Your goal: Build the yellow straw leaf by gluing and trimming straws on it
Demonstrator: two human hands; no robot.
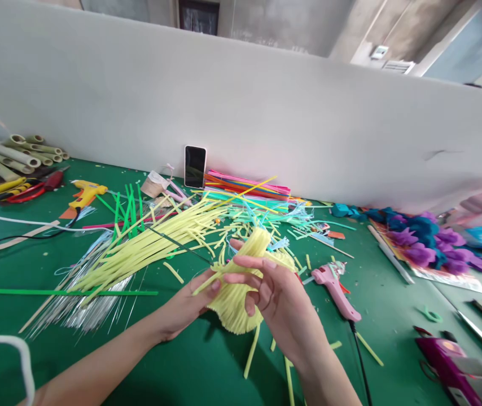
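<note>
Left grip [190, 304] pinching yellow piece [237, 310], right grip [281, 290] — half-curled, hold unclear — against it, pink glue gun [337, 292] nearby

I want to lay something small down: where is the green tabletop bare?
Right of the pink glue gun, short of the green ring, a patch of green tabletop is bare but for specks. Another lies at left, between the long green strip and the light wooden stick. The middle and back are crowded with yellow strips and coloured bundles.
</note>
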